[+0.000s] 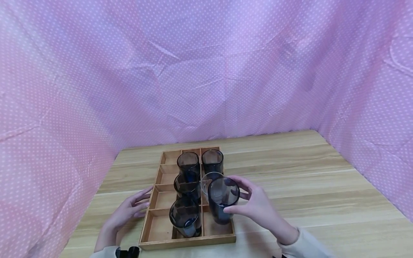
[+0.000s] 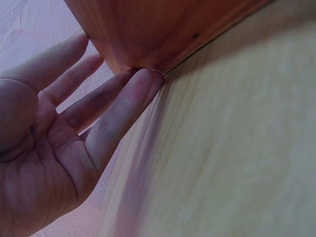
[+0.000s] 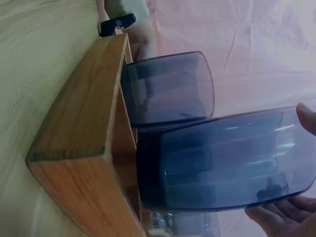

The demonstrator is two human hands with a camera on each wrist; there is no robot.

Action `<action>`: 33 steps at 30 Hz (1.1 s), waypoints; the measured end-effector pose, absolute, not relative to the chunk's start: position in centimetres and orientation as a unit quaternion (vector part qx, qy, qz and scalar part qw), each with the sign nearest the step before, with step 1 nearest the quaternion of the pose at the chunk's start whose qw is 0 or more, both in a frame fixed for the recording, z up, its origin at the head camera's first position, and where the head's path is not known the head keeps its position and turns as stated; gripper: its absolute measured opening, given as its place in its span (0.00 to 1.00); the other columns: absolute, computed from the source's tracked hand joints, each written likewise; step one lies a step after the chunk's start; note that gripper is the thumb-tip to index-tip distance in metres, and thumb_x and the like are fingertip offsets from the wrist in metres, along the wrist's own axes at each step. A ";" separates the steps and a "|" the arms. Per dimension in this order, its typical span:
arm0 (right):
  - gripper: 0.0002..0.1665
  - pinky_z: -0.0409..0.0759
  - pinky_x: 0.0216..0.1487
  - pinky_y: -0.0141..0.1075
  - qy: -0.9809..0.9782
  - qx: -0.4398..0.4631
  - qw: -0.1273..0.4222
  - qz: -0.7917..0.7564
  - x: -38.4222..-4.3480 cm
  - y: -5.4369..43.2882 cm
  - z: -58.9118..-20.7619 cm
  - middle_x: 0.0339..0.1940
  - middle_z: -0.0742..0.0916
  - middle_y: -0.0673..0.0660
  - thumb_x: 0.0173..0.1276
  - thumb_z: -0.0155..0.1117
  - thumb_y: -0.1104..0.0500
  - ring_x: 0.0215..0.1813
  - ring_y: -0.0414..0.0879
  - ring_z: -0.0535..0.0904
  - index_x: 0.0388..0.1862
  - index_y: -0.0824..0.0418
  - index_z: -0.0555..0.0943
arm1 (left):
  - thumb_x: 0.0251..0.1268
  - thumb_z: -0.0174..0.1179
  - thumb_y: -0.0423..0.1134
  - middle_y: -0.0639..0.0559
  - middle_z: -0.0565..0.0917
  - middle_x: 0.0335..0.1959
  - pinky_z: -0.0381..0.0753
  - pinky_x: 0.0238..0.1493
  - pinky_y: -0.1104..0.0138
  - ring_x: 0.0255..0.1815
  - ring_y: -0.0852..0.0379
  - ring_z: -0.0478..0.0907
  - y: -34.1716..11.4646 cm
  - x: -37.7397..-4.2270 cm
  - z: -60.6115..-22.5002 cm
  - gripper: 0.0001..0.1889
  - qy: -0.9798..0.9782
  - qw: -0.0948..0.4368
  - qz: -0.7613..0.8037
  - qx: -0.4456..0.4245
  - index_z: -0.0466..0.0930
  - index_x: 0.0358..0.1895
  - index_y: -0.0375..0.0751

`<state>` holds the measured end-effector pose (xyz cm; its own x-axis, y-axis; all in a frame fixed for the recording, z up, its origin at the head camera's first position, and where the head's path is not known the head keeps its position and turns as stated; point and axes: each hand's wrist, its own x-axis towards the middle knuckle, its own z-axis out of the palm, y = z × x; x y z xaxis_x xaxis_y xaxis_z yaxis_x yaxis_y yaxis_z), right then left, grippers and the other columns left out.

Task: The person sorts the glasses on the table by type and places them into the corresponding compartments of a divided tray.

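Observation:
My right hand grips a dark tinted glass tumbler, thumb on the near side and fingers around the far side. The tumbler's base hangs over the front right compartment of a wooden divided tray, tilted slightly in the head view. Fingers of my left hand touch the tray's left outer wall; in the left wrist view the fingertips meet the wooden side low by the table. Beside the held tumbler, another dark tumbler stands in the tray. A clear glass is partly hidden behind the held one.
Three dark tumblers line the middle column, including the front one and the back one. Another dark tumbler stands at the back right. The tray lies on a wood-grain table, with pink dotted cloth hung around it.

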<state>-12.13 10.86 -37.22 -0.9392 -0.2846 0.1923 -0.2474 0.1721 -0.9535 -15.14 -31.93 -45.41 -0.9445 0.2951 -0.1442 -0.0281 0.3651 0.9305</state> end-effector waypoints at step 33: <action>0.46 0.81 0.58 0.41 0.774 -0.178 0.046 -0.606 -12.3 8.8 -39.9 0.59 0.81 0.64 0.42 0.83 0.58 0.60 0.60 0.78 0.63 0.63 0.74 | 0.72 0.53 0.39 0.21 0.57 0.70 0.83 0.53 0.55 0.67 0.31 0.64 -32.8 -16.4 -45.5 0.34 0.815 0.146 0.554 0.087 0.49 0.76 0.37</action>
<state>-12.28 8.79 -39.93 -0.9327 -0.3302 0.1450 -0.2197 0.2015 -0.9545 -16.42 -32.79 -45.53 -0.9421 0.3038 -0.1422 -0.0209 0.3700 0.9288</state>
